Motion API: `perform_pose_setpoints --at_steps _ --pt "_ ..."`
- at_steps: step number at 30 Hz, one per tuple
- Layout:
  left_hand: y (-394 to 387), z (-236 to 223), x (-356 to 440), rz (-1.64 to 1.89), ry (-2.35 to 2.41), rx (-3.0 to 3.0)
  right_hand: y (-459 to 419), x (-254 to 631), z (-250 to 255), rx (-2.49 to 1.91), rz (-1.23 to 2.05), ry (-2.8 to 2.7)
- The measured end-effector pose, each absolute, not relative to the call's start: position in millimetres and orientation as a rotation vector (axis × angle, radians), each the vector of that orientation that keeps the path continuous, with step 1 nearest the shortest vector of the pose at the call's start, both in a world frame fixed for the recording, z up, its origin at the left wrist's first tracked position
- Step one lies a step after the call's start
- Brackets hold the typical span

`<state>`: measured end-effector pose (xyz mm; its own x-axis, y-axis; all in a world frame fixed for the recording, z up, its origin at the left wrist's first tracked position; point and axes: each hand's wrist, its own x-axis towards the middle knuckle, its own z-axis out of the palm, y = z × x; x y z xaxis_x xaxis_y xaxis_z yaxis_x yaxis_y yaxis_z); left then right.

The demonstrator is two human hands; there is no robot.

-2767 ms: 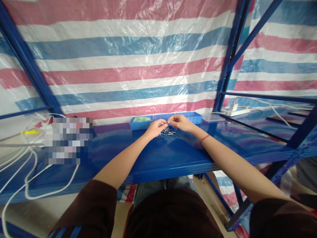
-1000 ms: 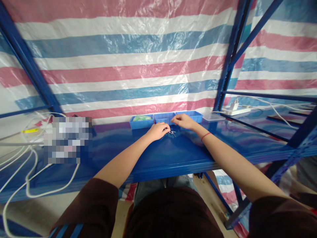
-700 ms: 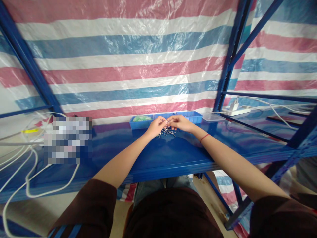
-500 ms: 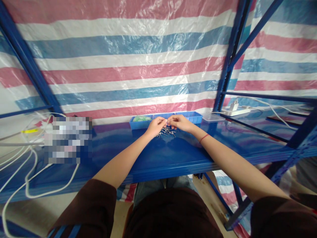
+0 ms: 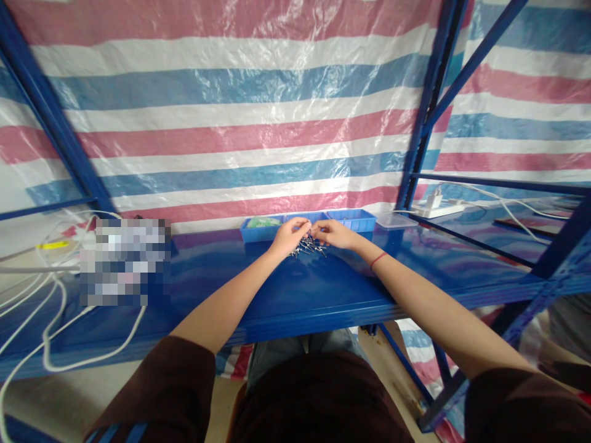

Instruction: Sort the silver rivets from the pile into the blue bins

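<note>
My left hand (image 5: pixel 290 236) and my right hand (image 5: pixel 334 233) meet fingertip to fingertip just above a small heap of thin metal pins or screws (image 5: pixel 306 247) on the blue shelf (image 5: pixel 305 289). Both hands are pinched closed on something small between them; it is too small to name. A red string circles my right wrist. Right behind the hands stands a row of shallow blue trays (image 5: pixel 351 219); the left one holds something green (image 5: pixel 263 222).
White cables (image 5: pixel 55 320) loop over the shelf's left end beside a blurred patch. A clear flat lid (image 5: pixel 396 219) lies right of the trays. A white charger and power strip (image 5: pixel 434 206) sit on the neighbouring shelf. Blue uprights and a striped tarpaulin close the back.
A second ago my left hand lay low on the pin heap and my right reached over the trays; both have since lifted and joined fingertips above the heap.
</note>
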<state>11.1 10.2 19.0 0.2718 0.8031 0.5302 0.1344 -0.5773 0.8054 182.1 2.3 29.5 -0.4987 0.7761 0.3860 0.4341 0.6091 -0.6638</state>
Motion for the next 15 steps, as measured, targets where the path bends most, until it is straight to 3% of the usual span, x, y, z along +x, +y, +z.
perform_pose_setpoints --at_steps 15 --pt "11.9 19.0 9.3 1.366 0.859 1.908 -1.4 179.0 33.0 -0.974 0.499 -2.023"
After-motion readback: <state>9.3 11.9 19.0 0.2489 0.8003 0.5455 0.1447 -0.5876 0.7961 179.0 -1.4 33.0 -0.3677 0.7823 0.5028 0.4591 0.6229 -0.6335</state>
